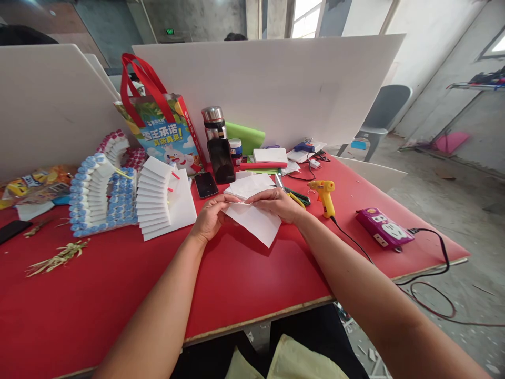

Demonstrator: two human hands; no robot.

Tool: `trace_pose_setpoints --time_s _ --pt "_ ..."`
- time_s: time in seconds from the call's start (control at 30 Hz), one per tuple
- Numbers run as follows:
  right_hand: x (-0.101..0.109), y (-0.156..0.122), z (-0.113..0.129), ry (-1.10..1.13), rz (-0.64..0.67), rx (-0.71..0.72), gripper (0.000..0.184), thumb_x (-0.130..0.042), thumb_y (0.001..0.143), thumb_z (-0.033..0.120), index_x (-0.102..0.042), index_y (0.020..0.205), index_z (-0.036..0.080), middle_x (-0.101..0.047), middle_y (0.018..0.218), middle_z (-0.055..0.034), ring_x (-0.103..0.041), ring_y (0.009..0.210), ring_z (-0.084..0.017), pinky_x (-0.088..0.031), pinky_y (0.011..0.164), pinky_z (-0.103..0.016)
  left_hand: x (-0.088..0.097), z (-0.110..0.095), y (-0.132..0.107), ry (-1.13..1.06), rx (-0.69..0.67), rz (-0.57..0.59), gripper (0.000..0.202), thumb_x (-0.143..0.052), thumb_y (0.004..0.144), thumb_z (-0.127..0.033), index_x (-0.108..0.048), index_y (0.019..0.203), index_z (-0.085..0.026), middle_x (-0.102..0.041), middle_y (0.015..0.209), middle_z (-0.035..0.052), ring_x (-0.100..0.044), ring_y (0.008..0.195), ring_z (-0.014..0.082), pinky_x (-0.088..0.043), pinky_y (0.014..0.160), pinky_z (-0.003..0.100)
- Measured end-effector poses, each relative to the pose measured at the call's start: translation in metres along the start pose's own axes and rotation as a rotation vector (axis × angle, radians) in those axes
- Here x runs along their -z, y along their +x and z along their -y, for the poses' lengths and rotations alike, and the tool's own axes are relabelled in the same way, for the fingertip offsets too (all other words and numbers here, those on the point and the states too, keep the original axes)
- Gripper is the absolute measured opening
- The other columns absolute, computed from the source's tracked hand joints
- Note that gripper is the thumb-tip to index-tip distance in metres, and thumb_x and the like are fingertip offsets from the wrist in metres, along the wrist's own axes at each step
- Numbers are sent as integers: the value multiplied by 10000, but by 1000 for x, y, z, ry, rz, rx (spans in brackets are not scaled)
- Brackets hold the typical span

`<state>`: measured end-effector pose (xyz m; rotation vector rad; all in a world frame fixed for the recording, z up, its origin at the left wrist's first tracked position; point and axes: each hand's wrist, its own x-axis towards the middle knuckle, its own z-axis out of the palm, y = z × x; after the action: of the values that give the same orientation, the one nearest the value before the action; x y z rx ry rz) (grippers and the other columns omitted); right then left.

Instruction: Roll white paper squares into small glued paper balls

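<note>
A white sheet of paper (pixel 258 223) hangs between my two hands above the red table, its lower corner pointing toward me. My left hand (pixel 211 216) pinches its upper left edge, fingers closed. At the upper right edge, my right hand (pixel 276 204) grips the same sheet between thumb and fingers. Just behind my hands lie more white papers (pixel 250 184). Scissors with yellow and green handles (pixel 298 197) rest beside my right hand. Left of my left hand stands a fanned stack of white folded pieces (pixel 153 202) on a white board.
A yellow glue gun (pixel 324 196) and a purple power box (pixel 384 227) with cords lie on the right. Behind are a phone (pixel 205 185), a steel flask (pixel 213 118) and a printed bag (pixel 168 139). Blue-and-white bundled pieces (pixel 92 195) and dried straw (pixel 59 258) are left on the red table (pixel 244 295).
</note>
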<state>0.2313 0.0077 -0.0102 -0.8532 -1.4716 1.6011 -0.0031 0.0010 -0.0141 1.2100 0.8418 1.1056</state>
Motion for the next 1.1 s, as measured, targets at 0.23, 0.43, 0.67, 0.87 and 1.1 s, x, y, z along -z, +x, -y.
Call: trace_pose_setpoints --time_s 0.23,0.43,0.67,0.87,1.1 --pt "-5 0 3 -258 -49 53 300 -626 781 262 -807 983 136 -737 837 -64 -591 669 -132 -453 596 -243 1 0 -1 4 15 -27 285 -570 819 -323 -754 897 -119 -702 967 91 -643 750 204 -567 579 311" --pt "-3 1 2 -371 -18 103 290 -606 781 248 -800 968 140 -745 880 -62 -600 711 -140 -454 624 -242 -1 5 -2 147 60 -10 467 -823 714 -356 -707 1121 -159 -712 1088 89 -680 872 213 -552 776 316" --pt "-3 -3 12 -322 -83 -45 531 -757 749 404 -672 1237 212 -729 870 -27 -630 720 -154 -459 605 -242 -3 5 -1 157 88 29 386 -814 737 -399 -724 1010 -142 -726 811 55 -673 728 193 -576 669 319" --pt "0 7 -4 -286 -45 -13 321 -791 700 367 -818 949 167 -741 792 -32 -611 683 -154 -471 624 -269 -6 3 -3 181 100 56 388 -810 742 -390 -761 1030 -135 -732 765 72 -707 606 218 -576 528 308" --pt "2 -1 7 110 -40 -88 347 -833 636 290 -818 960 165 -769 866 -72 -661 749 -186 -526 688 -304 -2 -1 -5 29 60 41 304 -768 753 -250 -783 1040 -149 -743 712 69 -710 572 201 -562 546 284"
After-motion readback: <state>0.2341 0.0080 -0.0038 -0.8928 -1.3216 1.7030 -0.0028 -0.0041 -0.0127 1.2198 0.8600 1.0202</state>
